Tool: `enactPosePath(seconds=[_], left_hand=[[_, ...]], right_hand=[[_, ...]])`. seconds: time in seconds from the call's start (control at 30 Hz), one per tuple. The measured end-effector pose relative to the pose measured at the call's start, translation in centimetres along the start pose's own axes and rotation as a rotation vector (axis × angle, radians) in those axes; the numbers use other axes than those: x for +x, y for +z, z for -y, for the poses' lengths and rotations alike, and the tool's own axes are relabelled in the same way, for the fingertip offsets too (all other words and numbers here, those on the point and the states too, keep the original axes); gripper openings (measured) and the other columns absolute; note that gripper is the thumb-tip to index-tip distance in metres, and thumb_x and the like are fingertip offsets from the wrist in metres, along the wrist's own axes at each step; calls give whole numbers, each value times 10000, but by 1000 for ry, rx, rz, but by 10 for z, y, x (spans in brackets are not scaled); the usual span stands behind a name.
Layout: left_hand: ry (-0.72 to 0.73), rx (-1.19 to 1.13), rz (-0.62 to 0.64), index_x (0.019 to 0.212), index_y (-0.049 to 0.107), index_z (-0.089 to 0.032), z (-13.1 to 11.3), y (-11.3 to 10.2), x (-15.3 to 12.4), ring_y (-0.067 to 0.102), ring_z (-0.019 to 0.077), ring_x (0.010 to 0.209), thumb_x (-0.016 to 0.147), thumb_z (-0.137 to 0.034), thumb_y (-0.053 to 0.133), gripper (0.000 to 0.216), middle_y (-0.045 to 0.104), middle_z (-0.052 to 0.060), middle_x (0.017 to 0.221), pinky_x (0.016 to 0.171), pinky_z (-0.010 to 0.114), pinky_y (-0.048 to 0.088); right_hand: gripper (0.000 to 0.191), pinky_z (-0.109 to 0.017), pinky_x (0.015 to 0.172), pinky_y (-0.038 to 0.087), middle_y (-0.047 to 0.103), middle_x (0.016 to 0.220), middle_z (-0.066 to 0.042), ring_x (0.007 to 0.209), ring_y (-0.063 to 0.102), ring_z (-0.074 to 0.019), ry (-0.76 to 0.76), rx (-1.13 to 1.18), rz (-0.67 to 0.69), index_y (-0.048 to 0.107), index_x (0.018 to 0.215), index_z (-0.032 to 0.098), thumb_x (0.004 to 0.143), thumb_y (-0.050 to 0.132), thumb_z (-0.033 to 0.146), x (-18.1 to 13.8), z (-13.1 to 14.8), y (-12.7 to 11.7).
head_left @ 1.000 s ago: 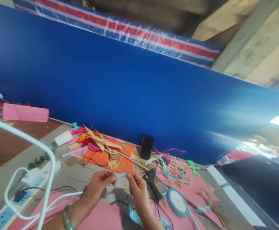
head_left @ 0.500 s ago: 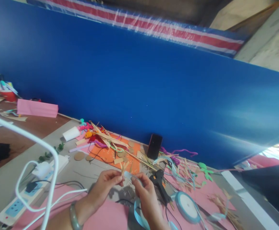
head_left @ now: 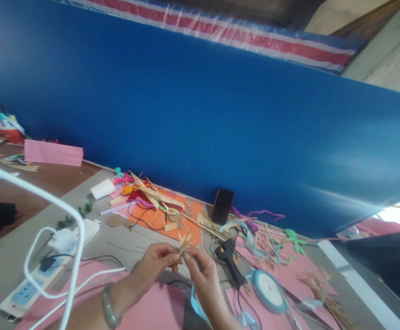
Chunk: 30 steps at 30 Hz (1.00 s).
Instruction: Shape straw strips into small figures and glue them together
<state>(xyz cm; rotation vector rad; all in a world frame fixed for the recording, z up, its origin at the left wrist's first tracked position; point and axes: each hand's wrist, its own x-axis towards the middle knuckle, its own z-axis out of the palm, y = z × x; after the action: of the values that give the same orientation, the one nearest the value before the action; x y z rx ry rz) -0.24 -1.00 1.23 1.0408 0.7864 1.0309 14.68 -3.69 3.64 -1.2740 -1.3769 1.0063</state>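
Observation:
A small straw-coloured flower of pointed strips [head_left: 185,241] stands up between my two hands. My left hand [head_left: 158,263], with a green bangle at its wrist, pinches its base. Thumb and finger of my right hand [head_left: 203,272] are closed at the same spot, touching the left fingertips. Light blue ribbon [head_left: 198,304] shows below my right hand; the end at the fingertips is hidden. Just right of that hand lies a black glue gun [head_left: 231,263], and beyond it a ribbon spool [head_left: 269,291].
A white power strip [head_left: 31,282] with plugs and cables lies at the left. Dried strips [head_left: 158,195] and craft bits cover orange paper [head_left: 145,219]. A phone [head_left: 222,206] leans on the blue partition [head_left: 200,114]. Pink paper [head_left: 155,307] lies beneath my hands.
My right fingers have closed in against the flower's base, and the pale ribbon end seen between them is now hidden. The left hand has shifted slightly right; the view has moved slightly.

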Motion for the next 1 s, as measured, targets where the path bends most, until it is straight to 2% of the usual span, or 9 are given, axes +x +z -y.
enactPosePath(seconds=[0.13, 0.27, 0.4, 0.5, 0.6, 0.67, 0.77, 0.9, 1.0], left_hand=[[2, -61, 21, 672, 708, -156, 1, 0, 1, 575, 135, 545, 717, -378, 709, 227, 667, 40, 640, 587, 250, 469], [-8, -77, 30, 691, 707, -148, -1, 0, -1, 571, 122, 525, 735, -372, 696, 228, 662, 35, 627, 567, 238, 458], [-5, -76, 27, 684, 707, -145, -4, 1, -2, 567, 124, 515, 743, -365, 688, 228, 637, 22, 565, 552, 237, 447], [9, -76, 11, 656, 702, -146, -3, 0, 0, 558, 123, 510, 725, -346, 703, 211, 623, 14, 536, 555, 240, 442], [11, -62, -19, 627, 694, -149, -1, -1, 2, 544, 118, 500, 704, -318, 716, 188, 620, 11, 527, 556, 241, 435], [8, -51, -33, 628, 692, -149, 0, -2, 2, 542, 116, 500, 703, -301, 713, 171, 619, 8, 524, 556, 239, 432], [8, -36, -41, 637, 689, -146, 2, -2, 2, 549, 118, 502, 704, -289, 709, 159, 617, 6, 520, 553, 236, 433], [4, -29, -57, 646, 686, -138, 1, -2, 1, 555, 115, 505, 699, -283, 716, 157, 619, 4, 519, 553, 228, 435], [-1, -22, -52, 647, 689, -129, -1, -1, 0, 554, 107, 503, 713, -281, 710, 167, 616, 2, 505, 558, 222, 431]], right_hand=[[214, -293, 746, 464, 667, 706, -18, 776, 613, -214, 1, -13, 9, 716, 793, 206, 829, 602, 383, 0, -5, -1], [244, -242, 528, 403, 515, 500, 24, 559, 517, -163, 88, -25, -46, 707, 775, 190, 813, 602, 408, 1, -14, -2], [252, -221, 450, 307, 465, 501, 41, 461, 393, -110, 134, -47, -15, 680, 732, 165, 795, 600, 395, 3, -20, -5], [239, -224, 453, 281, 468, 513, 40, 460, 365, -104, 83, -191, -30, 664, 711, 157, 796, 585, 366, 6, -20, -12], [182, -235, 491, 299, 545, 570, 17, 491, 409, -118, -33, -428, -61, 670, 720, 169, 793, 576, 307, 7, -20, -22], [156, -239, 510, 309, 586, 607, 3, 510, 440, -127, -73, -550, -28, 665, 698, 180, 783, 564, 261, 8, -21, -28], [120, -237, 521, 314, 597, 619, 2, 519, 458, -133, -72, -657, 32, 648, 666, 192, 742, 559, 217, 7, -20, -33], [135, -240, 577, 348, 627, 738, -17, 588, 501, -146, -54, -735, 95, 664, 774, 196, 690, 560, 179, 6, -18, -34], [130, -242, 575, 335, 602, 678, -10, 587, 502, -144, -19, -752, 147, 636, 693, 188, 697, 517, 136, 7, -19, -34]])
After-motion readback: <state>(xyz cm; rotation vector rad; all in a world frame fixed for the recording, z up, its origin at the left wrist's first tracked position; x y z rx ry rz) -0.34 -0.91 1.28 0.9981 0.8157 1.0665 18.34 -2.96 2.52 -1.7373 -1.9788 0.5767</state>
